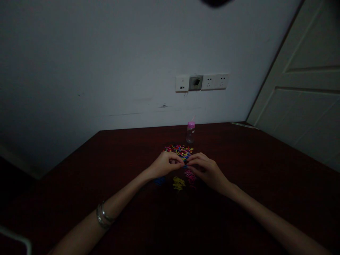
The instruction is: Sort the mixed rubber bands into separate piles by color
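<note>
My left hand (168, 163) and my right hand (208, 171) meet fingertip to fingertip above the table, both pinched. Between them is a small blue band (185, 166), seemingly an elastic hair band, mostly covered by the fingers. Just behind the hands lies a mixed pile of coloured bands (180, 149). A yellow heap of bands (179, 183) lies in front, between my forearms. Pink bands (190, 176) are gathered beside my right fingers. Partly hidden under my left wrist is a heap of blue bands (159, 181).
A clear bottle with a pink lid (190, 132) stands upright behind the mixed pile. The dark red table (127, 145) meets a wall carrying switches and sockets (209, 82). To the right is a pale panelled door (305, 99). The lighting is dim.
</note>
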### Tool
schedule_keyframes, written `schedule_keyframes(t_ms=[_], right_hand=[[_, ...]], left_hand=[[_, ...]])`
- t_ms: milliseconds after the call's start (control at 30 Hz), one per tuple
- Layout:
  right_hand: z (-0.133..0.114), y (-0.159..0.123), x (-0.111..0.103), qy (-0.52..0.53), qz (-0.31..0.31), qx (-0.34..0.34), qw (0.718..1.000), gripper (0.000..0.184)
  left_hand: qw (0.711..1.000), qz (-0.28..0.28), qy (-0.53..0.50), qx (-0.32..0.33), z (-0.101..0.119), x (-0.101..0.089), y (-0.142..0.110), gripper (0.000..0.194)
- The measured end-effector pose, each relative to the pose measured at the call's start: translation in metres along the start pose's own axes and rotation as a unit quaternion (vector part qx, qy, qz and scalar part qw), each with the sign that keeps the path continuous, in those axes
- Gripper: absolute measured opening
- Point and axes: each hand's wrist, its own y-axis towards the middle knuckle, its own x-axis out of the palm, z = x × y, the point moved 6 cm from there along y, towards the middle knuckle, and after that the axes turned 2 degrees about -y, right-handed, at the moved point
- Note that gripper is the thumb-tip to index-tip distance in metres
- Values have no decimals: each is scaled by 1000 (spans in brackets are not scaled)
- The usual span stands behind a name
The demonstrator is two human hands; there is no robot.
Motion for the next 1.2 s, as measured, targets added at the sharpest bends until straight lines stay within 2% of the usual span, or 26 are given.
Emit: schedule_keyframes(t_ms=[100,200,300,367,500,633,767,867,967,1067,1200], right_hand=[[6,2,2,4,1,12,1000,7],[6,8,11,9,-12,1,1000,6],[-2,19,35,8,-68,-24,997,6],[-10,25,54,4,-116,-38,993,6],[-23,31,84,-17,-201,-60,978,6],[-26,31,95,-37,-245,-64,967,8],[-26,30,93,-38,-264,-72,961,11],[-25,30,85,-19,-254,-78,964,15],[-17,31,72,6,-220,-67,973,17],[-6,30,55,28,-176,-52,983,16],[16,24,30,26,-143,-13,989,11]], left_hand=[[1000,15,-20,-14,-7,-8,4,18],[993,80,-74,-47,-26,-27,9,20],[974,167,-103,-111,-58,-51,9,26],[963,198,-117,-141,-79,-63,7,28],[949,233,-143,-160,-109,-78,3,26],[945,238,-150,-167,-121,-82,2,26],[951,227,-135,-162,-123,-81,3,27],[954,224,-97,-174,-127,-81,2,27],[960,221,-31,-171,-129,-82,1,25],[966,210,47,-141,-128,-83,2,23],[969,172,142,-108,-128,-79,3,21]])
